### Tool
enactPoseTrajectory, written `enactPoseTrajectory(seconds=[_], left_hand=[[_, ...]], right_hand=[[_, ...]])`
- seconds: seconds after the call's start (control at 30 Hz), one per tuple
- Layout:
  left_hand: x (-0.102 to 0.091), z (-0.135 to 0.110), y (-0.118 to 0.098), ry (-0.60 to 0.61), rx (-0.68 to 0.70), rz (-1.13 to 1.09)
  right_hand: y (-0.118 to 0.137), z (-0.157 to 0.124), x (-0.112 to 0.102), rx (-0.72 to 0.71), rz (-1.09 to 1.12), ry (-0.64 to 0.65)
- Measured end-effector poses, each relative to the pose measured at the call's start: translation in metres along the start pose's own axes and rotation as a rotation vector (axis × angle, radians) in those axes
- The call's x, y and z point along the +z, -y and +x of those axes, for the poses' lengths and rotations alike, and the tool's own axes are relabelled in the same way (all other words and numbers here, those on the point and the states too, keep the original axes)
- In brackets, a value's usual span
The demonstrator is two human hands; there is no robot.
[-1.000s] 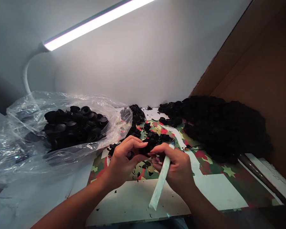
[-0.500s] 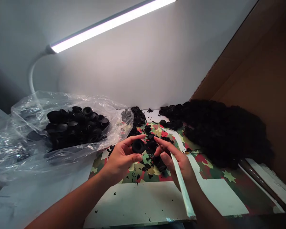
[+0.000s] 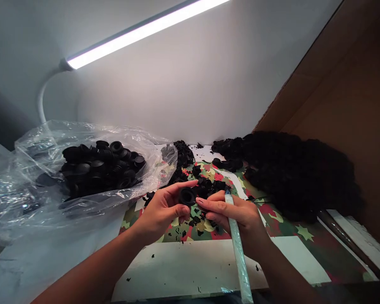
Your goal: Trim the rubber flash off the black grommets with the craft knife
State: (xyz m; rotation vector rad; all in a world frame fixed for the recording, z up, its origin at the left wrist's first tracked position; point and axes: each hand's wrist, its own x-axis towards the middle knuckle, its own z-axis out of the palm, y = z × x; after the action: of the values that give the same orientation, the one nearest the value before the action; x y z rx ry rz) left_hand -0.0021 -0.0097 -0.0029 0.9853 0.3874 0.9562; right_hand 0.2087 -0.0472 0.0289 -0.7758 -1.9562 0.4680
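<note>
Between the thumb and fingers of my left hand is a black rubber bellows, its round open end facing me. My right hand is closed around a long tool with a pale wrapped handle, which slants down toward the front edge. Its working end is hidden by my fingers. The right fingertips are at the right rim of the bellows; whether they touch it I cannot tell. Below and behind the hands, black rubber scraps lie scattered on the camouflage-patterned sheet.
At left, a clear plastic bag holds many ribbed black bellows. A large black heap rises at right against cardboard. A smaller scrap pile lies at the back. Above hangs a lit lamp on a bent neck.
My right hand has moved left, up to the bellows, and turned over more. The tool's handle has swung left and stands steeper. The bellows has shifted slightly right in my left hand.
</note>
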Motion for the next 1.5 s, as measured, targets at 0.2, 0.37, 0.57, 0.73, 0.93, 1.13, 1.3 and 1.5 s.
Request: enactPoseTrajectory(seconds=[0.2, 0.37, 0.57, 0.73, 0.93, 1.13, 1.3, 1.5], left_hand=[[0.0, -0.003, -0.002, 0.038, -0.005, 0.072], [0.001, -0.005, -0.003, 0.041, -0.054, 0.126], [0.005, -0.005, -0.005, 0.045, -0.02, 0.082], [0.005, -0.004, -0.006, 0.05, 0.052, 0.081], [0.008, -0.006, -0.004, 0.003, 0.111, 0.131], [0.007, -0.007, -0.001, -0.026, 0.145, 0.155], [0.005, -0.007, 0.002, -0.031, 0.145, 0.166], [0.005, -0.007, 0.006, -0.022, 0.162, 0.129]], right_hand=[[0.0, 0.001, -0.002, -0.007, -0.033, 0.061], [0.0, 0.002, -0.006, 0.023, -0.048, 0.12], [0.001, 0.0, -0.006, 0.071, -0.018, 0.11], [0.002, -0.003, -0.005, 0.091, -0.019, 0.092], [0.005, -0.002, 0.001, 0.035, -0.081, 0.041], [0.005, -0.003, 0.008, 0.077, -0.073, 0.007], [0.003, -0.004, 0.012, 0.073, -0.065, -0.013], [0.006, -0.003, 0.018, 0.066, -0.03, -0.034]])
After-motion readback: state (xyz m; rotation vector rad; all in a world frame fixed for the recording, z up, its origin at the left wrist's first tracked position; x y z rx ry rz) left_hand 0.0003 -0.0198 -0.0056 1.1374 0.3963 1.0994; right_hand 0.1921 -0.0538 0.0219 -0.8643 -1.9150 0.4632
